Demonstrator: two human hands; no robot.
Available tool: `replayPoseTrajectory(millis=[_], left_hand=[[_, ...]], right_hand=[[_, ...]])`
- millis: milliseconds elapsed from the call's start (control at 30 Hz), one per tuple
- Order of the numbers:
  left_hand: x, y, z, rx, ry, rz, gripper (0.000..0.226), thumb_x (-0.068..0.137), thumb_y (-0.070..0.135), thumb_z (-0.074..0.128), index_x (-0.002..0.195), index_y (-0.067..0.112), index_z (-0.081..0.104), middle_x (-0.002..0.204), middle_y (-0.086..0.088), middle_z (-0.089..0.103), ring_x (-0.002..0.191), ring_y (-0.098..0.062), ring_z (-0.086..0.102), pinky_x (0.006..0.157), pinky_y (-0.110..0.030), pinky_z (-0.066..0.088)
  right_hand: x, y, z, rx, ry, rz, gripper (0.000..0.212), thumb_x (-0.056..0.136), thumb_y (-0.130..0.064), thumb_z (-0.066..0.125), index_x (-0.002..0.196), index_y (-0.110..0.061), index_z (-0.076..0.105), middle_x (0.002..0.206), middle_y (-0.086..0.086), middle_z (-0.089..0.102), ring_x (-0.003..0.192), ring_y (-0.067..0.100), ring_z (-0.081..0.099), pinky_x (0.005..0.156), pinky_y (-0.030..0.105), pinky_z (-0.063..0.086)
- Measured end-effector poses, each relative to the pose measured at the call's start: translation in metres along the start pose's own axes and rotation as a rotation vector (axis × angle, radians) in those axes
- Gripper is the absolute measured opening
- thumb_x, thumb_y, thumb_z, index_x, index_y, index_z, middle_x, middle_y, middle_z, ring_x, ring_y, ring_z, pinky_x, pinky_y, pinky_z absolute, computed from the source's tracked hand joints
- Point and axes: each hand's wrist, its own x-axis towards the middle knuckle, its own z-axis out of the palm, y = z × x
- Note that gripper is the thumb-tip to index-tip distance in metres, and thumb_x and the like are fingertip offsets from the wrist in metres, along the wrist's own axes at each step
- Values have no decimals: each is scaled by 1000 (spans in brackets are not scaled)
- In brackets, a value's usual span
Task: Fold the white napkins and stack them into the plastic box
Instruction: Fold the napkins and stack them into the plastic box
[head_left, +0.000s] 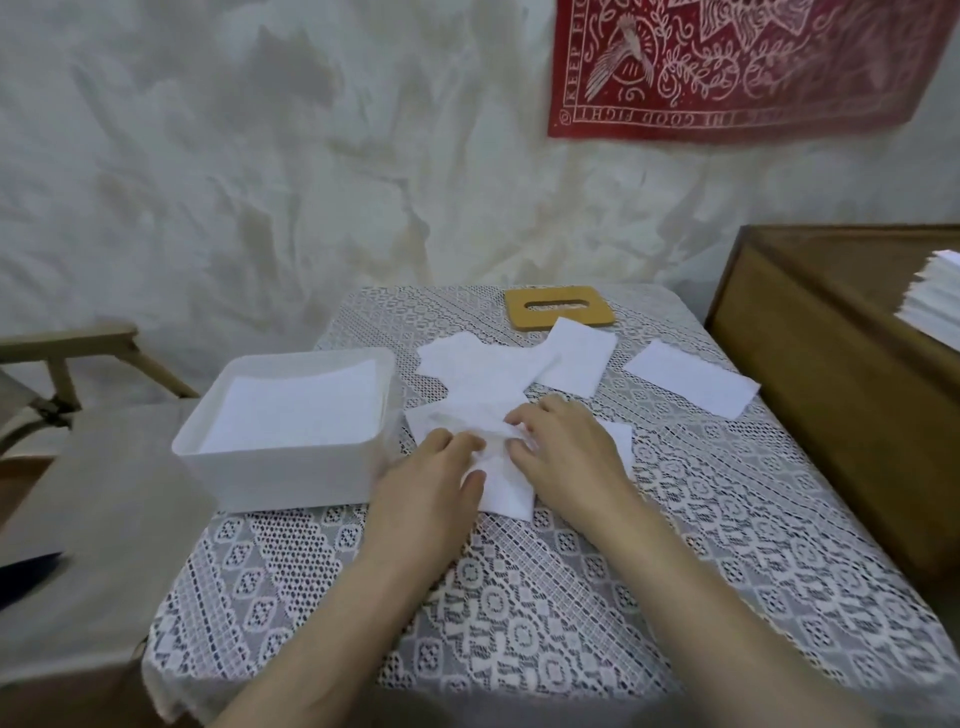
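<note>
A white napkin (504, 491) lies crumpled on the lace tablecloth in front of me. My left hand (426, 483) grips its left part with curled fingers and the thumb on top. My right hand (566, 447) pinches its upper right edge. The white plastic box (291, 467) stands just left of my left hand, with folded napkins (296, 410) stacked inside. More loose napkins lie behind my hands: a spread one (483, 371), a smaller one (576, 358) and one at the right (691, 376).
A wooden lid with a slot (558, 306) lies at the table's far edge. A wooden cabinet (831, 364) stands to the right with a pile of white napkins (935, 301) on it. A chair (93, 467) stands to the left. The wall is close behind.
</note>
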Motion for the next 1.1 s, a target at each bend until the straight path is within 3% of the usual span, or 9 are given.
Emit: replayPoseTrajectory(millis=[200,300,367,433,567,700,833,1000,1100], left_hand=[[-4,3,-8,-41,44,-18,32,103,38,53,134,33,59,126,13,62,97,-12,67,84,-35,51],[-7,9,-18,-123,83,-30,33,104,39,53,135,32,59,127,13,63,89,-10,66,83,-34,50],[-10,13,-21,-151,91,-32,34,104,41,52,137,33,58,127,14,62,86,-9,63,82,-34,51],[-15,16,-19,-162,82,-26,34,104,41,51,137,34,58,126,15,62,80,-6,56,80,-33,50],[-21,25,-10,-151,49,-16,34,104,41,51,136,33,59,125,15,63,78,-7,59,81,-34,51],[-19,27,-4,-136,29,-8,32,104,43,50,133,35,60,122,17,62,80,-6,64,81,-37,55],[-16,28,-1,-145,14,-10,29,104,42,50,130,35,62,119,19,63,84,-5,63,80,-37,55],[-12,29,4,-150,-10,-10,29,104,44,50,129,36,62,117,20,64,87,-4,62,81,-34,54],[-9,31,2,-191,-19,-42,35,103,49,51,134,35,61,112,21,66,92,-6,64,84,-34,53]], right_hand=[[-9,-4,-24,75,135,-18,23,101,-29,53,98,-17,71,89,1,72,84,25,62,61,37,36],[-22,-2,-37,427,108,117,23,97,-30,56,84,-12,64,74,6,66,68,26,62,61,42,48],[-30,3,-42,708,59,222,18,96,-25,58,83,-16,67,71,2,67,58,18,59,57,37,48],[-39,11,-47,801,-5,339,15,98,-16,58,89,-18,69,74,1,68,53,13,56,55,31,46],[-52,37,-47,678,-153,489,12,94,-15,57,103,-16,65,90,7,72,56,20,65,57,34,57],[-50,44,-53,521,-162,494,14,91,-32,60,101,-25,67,85,2,73,53,21,66,55,31,51],[-42,42,-56,502,-148,501,27,95,-46,62,90,-21,72,72,0,68,50,17,62,57,28,46],[-27,43,-51,402,-141,505,16,95,-37,66,103,-24,69,103,-6,66,92,20,62,71,30,42],[-25,42,-53,609,-122,467,7,97,-25,66,102,-23,68,102,0,72,90,22,68,75,34,51]])
